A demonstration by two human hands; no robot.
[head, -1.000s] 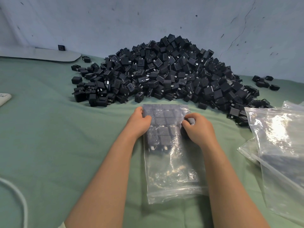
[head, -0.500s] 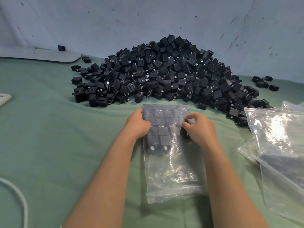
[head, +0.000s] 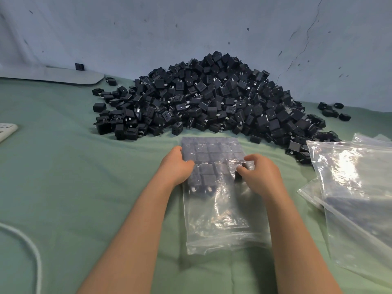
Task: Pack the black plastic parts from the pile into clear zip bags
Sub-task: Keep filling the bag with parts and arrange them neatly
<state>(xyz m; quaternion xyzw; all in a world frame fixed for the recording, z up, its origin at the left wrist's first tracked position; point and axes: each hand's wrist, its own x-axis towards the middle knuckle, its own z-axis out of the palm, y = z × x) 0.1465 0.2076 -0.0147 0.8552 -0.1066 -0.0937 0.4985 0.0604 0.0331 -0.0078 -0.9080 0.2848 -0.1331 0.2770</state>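
hands work the far half of the clear zip bag [head: 224, 219], which lies flat on the green cloth [head: 74, 177] with its zip end toward the person. the left hand [head: 177, 164] curls over the bag's left edge, fingers tucked against the film, and has hardly shifted in the last second. the right hand [head: 263, 177] has slid a little back toward the person along the right edge; its thumb and bent fingers now pinch the plastic around one piece at the end of the third row.

black parts [head: 209, 153] inside the bag sit in tidy rows at the closed far end, two rows full and a third being squared up. the near half of the bag holds nothing but wrinkled film. so the change is small: the right hand has gone from the second row to the third, which reads as lining up pieces, not adding any. the bag looks only part filled and its zip is not yet pressed closed.

just beyond the bag is the pile [head: 212, 98], large and heaped against the wall [head: 191, 28], so most of the job is left. spare bags [head: 356, 187] lie to the right, a few stray pieces [head: 333, 110] farther back, and a white cable [head: 31, 247] curves along the near left.
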